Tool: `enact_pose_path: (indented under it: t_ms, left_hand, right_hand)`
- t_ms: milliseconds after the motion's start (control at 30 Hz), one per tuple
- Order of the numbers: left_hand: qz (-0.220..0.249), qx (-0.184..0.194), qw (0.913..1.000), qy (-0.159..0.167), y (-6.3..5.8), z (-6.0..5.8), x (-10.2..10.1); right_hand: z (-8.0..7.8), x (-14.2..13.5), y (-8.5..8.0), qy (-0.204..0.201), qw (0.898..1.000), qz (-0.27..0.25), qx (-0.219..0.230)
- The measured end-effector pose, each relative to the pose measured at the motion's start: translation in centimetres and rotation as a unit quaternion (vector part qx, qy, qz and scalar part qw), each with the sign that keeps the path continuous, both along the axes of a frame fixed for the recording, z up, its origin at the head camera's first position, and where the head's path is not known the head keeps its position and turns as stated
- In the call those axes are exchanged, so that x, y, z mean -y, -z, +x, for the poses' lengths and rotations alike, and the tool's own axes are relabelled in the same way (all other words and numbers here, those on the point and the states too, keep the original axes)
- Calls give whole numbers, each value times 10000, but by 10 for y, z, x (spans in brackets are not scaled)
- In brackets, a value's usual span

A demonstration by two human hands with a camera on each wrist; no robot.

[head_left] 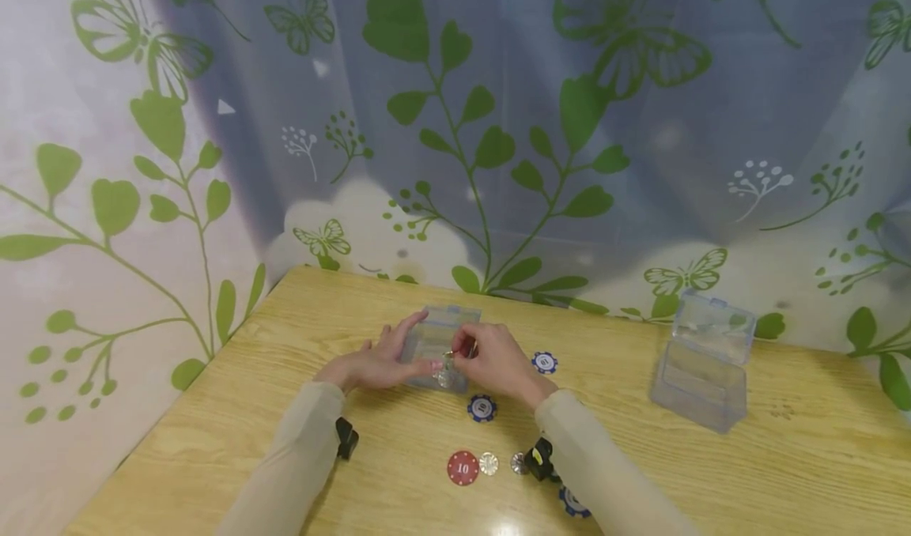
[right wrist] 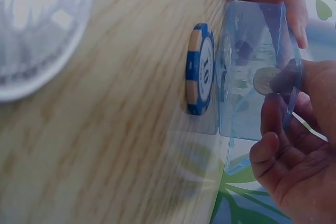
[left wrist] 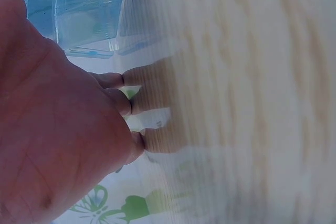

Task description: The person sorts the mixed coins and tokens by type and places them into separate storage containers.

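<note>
A clear plastic box [head_left: 430,333] stands on the table with its lid raised at the back. My left hand [head_left: 380,364] lies along its left side, fingers spread and thumb stretched across the near rim. In the left wrist view, fingertips of that hand touch the tabletop beside the box [left wrist: 86,17]. At the box's opening, my right hand [head_left: 498,360] pinches a coin [right wrist: 266,81] between thumb and fingers, seen through the clear wall in the right wrist view. Silvery coins [head_left: 444,377] show low in the box. A blue-and-white poker chip [right wrist: 200,69] lies just outside it.
Another open clear box [head_left: 701,386] stands at the right. Around my right forearm lie blue chips [head_left: 482,408], a red chip [head_left: 463,468] and silvery coins [head_left: 489,463]. A patterned curtain [head_left: 498,164] hangs behind the wooden table [head_left: 285,322].
</note>
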State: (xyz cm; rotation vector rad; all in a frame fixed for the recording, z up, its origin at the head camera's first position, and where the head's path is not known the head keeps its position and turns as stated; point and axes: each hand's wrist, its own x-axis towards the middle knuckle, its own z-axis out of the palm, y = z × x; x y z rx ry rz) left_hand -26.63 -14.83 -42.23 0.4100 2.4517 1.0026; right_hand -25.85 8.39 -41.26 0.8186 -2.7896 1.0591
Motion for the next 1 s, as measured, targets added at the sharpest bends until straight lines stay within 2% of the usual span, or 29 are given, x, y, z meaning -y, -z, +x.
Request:
enact_pose_path:
  t_ms: [333, 567, 733, 1000]
  left_hand:
    - [-17, 24, 10000, -10, -3, 1, 0]
    - [-72, 44, 10000, -8, -1, 0, -1]
    - [-45, 26, 10000, 7, -1, 0, -2]
    - [-9, 24, 10000, -14, -3, 2, -1]
  right_hand:
    - [0, -1, 2, -28, 10000, -60, -8]
    - [6, -9, 2, -268, 9989, -378, 113]
    - [15, -22, -8, -329, 9986, -363, 183]
    - [30, -43, -24, -493, 9984, 65, -285]
